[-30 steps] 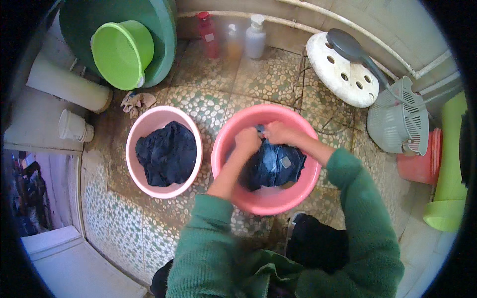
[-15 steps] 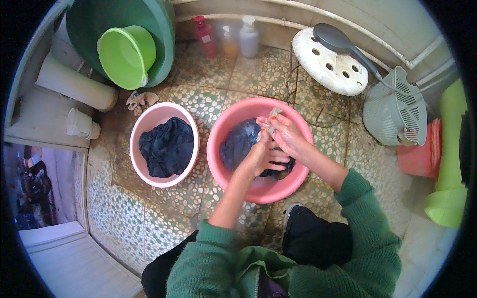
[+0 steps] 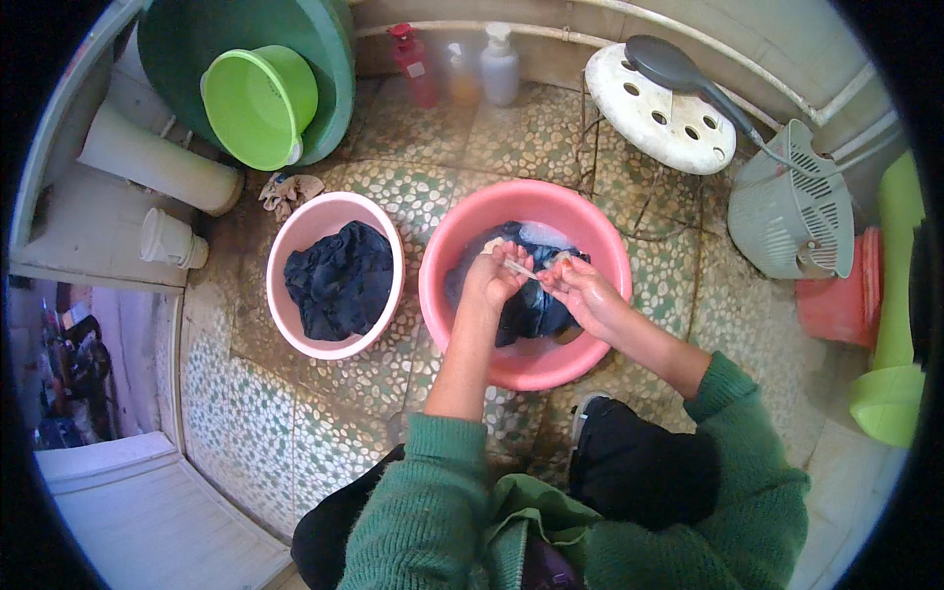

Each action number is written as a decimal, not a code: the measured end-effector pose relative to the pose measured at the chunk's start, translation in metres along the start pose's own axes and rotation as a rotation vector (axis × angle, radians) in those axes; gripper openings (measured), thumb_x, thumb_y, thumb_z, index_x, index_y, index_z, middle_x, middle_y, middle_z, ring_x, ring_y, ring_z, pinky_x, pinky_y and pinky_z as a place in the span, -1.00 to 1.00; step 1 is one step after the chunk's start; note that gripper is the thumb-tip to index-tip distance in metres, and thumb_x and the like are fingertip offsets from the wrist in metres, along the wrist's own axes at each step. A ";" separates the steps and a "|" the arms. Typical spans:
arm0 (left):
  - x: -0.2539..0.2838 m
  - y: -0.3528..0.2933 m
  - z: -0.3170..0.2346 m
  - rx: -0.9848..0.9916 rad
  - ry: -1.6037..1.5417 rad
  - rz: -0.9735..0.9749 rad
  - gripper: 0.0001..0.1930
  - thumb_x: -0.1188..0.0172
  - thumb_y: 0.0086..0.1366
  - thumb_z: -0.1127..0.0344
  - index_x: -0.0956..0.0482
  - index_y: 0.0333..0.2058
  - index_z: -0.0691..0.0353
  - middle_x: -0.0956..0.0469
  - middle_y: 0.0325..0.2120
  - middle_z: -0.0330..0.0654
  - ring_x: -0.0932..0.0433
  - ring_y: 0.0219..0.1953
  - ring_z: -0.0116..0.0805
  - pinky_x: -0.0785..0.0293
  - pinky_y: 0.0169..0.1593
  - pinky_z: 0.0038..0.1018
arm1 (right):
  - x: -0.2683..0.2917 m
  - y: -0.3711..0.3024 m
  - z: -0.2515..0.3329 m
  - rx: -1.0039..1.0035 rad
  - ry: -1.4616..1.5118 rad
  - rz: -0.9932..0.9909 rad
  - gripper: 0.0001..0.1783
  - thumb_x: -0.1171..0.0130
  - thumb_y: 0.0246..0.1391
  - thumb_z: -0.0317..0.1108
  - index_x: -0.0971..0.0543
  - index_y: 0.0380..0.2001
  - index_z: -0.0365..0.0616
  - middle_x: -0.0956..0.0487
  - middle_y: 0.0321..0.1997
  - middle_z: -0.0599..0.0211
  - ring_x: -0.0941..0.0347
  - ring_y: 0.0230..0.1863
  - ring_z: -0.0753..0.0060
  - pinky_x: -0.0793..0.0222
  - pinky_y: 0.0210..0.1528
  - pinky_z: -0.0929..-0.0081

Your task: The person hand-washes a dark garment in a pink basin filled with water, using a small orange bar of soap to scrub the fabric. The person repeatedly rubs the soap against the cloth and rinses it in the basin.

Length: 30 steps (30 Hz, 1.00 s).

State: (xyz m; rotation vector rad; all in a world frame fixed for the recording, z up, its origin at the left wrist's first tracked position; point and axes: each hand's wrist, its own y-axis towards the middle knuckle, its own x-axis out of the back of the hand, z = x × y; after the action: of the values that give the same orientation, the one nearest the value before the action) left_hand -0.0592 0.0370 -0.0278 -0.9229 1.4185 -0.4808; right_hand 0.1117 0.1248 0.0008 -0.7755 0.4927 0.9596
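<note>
My left hand [image 3: 495, 281] and my right hand [image 3: 582, 293] are raised over a pink basin [image 3: 521, 376]. A small, pale, wet cloth [image 3: 519, 267] is stretched thin between them, its ends gripped in my fingers. Its exact kind cannot be made out. Below my hands, dark blue clothing [image 3: 519, 320] lies in the basin's water, with some suds at the far side. To the left, a paler pink basin [image 3: 279, 320] holds crumpled dark clothing [image 3: 339, 280]. Both forearms are bare up to pushed-up green sleeves.
A crumpled beige cloth [image 3: 288, 194] lies behind the left basin. Several pump bottles [image 3: 500, 74] stand by the wall. Green tubs [image 3: 258, 118] lean far left. At the right are a white perforated seat [image 3: 654, 118], a shower head [image 3: 669, 67] and a grey basket [image 3: 777, 236].
My hands have come apart from being pressed together, and the pale cloth now spans between them. They sit slightly lower over the basin. The view has shifted a little.
</note>
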 end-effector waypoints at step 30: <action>0.001 -0.065 0.032 -1.068 1.946 0.130 -0.81 -0.17 0.10 0.46 -0.66 -0.31 0.38 -0.62 -0.35 0.22 -0.63 -0.35 0.12 -0.54 -0.18 -0.12 | -0.009 0.021 0.011 0.583 -1.357 -0.049 -0.84 -0.18 0.08 -0.41 -0.63 -0.28 -0.22 -0.58 -0.38 -0.03 -0.53 -0.31 -0.09 -0.43 -0.23 0.16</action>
State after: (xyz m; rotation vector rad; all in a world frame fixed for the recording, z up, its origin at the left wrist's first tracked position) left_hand -0.0133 0.0064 0.0188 -1.0723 3.7166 -0.4581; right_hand 0.0893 0.1358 0.0056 0.4529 -0.4411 1.0052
